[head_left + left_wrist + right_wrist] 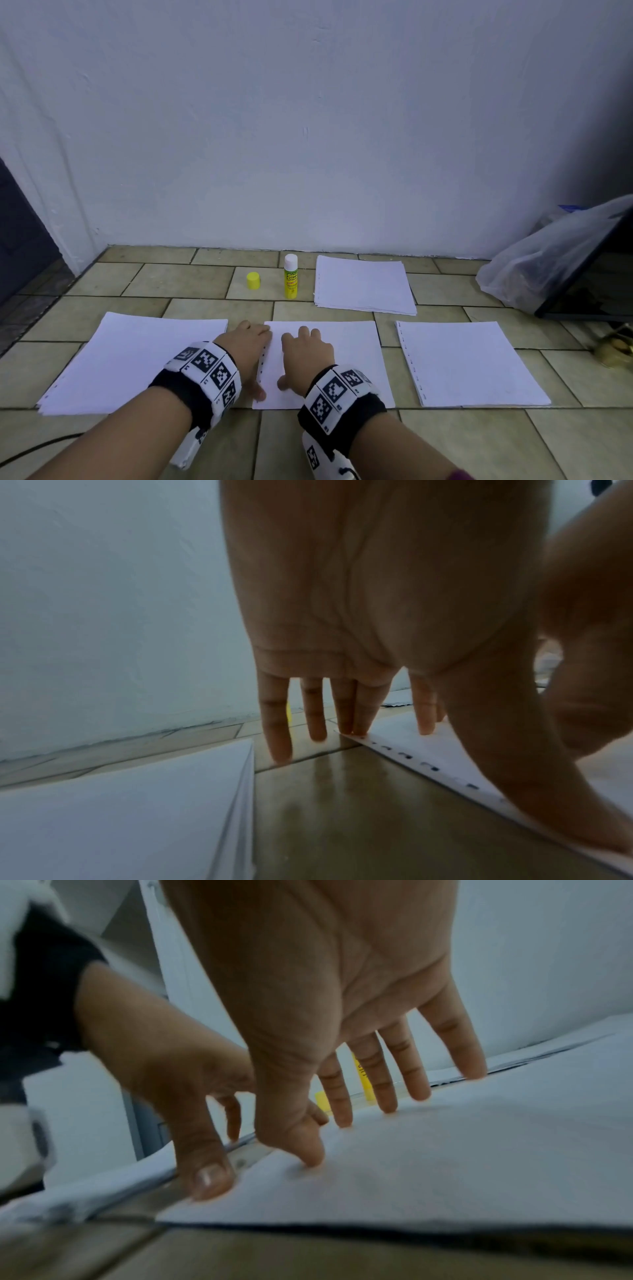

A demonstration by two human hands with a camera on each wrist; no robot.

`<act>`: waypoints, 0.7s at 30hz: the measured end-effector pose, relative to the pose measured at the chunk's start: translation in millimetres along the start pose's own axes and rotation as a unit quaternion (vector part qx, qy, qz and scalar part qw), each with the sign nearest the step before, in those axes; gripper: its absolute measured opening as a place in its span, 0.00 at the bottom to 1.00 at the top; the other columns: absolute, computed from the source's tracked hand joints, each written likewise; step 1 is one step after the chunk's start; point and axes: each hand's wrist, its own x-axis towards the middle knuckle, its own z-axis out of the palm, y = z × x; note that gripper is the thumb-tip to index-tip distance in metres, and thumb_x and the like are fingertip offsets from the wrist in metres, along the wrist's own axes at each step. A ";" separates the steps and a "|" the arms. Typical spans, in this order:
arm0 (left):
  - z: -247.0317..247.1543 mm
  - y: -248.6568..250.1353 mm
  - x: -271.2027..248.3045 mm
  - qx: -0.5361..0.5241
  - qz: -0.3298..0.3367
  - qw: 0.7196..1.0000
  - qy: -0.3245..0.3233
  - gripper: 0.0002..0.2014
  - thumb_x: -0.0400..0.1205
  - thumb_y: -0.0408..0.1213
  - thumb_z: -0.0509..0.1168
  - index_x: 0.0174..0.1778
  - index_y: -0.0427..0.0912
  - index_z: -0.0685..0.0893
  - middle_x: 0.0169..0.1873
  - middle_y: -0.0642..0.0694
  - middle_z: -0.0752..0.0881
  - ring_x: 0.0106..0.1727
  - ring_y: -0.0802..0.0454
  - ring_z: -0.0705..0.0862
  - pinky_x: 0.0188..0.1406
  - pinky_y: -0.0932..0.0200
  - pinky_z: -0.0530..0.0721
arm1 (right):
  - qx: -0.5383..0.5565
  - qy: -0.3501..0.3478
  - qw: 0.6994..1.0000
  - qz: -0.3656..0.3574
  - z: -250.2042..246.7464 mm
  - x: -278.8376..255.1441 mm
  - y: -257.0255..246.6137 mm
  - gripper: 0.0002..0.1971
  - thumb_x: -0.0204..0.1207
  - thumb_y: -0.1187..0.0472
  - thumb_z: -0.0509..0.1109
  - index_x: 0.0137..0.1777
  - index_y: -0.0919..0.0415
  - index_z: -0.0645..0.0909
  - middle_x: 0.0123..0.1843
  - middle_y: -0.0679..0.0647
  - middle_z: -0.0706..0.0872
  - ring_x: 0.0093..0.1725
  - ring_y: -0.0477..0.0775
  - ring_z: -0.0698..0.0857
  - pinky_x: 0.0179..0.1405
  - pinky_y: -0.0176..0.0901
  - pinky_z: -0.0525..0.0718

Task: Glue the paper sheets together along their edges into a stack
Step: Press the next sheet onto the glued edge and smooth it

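While hands (277,356) press | middle sheet (342,359) flat, punched edge left

A clear plastic bag (534,270) slumps by the wall (308,120) on tiled floor (178,281)

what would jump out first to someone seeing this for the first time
Both hands, the left hand and right hand, lie with straight fingers on the middle paper sheet on the tiled floor, pressing near its punched left edge. Behind it stands an uncapped yellow glue stick, its yellow cap just to the left. More white paper lies in piles left, right and behind.
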 end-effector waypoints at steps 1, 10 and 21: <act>-1.2 1.1 0.9 0.014 0.000 1.000 0.002 0.52 0.69 0.59 0.76 0.83 0.44 0.55 0.82 0.51 0.58 0.79 0.47 0.58 0.76 0.47 0.67 | -0.018 0.000 1.000 -0.002 1.3 1.7 -1.3 0.33 0.73 0.51 0.73 0.73 0.62 0.64 0.72 0.62 0.66 0.72 0.64 0.65 0.64 0.60 0.73; 2.2 1.5 -2.1 0.061 -0.004 0.998 0.030 0.48 0.69 0.62 0.73 0.81 0.47 0.59 0.81 0.52 0.60 0.76 0.47 0.60 0.74 0.45 0.64 | 0.042 -0.016 0.997 -0.058 0.6 7.3 42.9 0.39 0.76 0.40 0.66 0.83 0.50 0.54 0.83 0.48 0.61 0.81 0.52 0.63 0.74 0.75 0.31; 1.8 1.0 -6.6 0.068 -0.005 0.998 0.006 0.51 0.73 0.62 0.69 0.85 0.45 0.49 0.84 0.53 0.50 0.79 0.45 0.55 0.78 0.40 0.55 | 0.076 0.005 0.992 0.103 -6.9 -2.1 124.3 0.36 0.72 0.42 0.73 0.74 0.56 0.64 0.66 0.55 0.81 0.73 0.58 0.73 0.82 0.58 0.48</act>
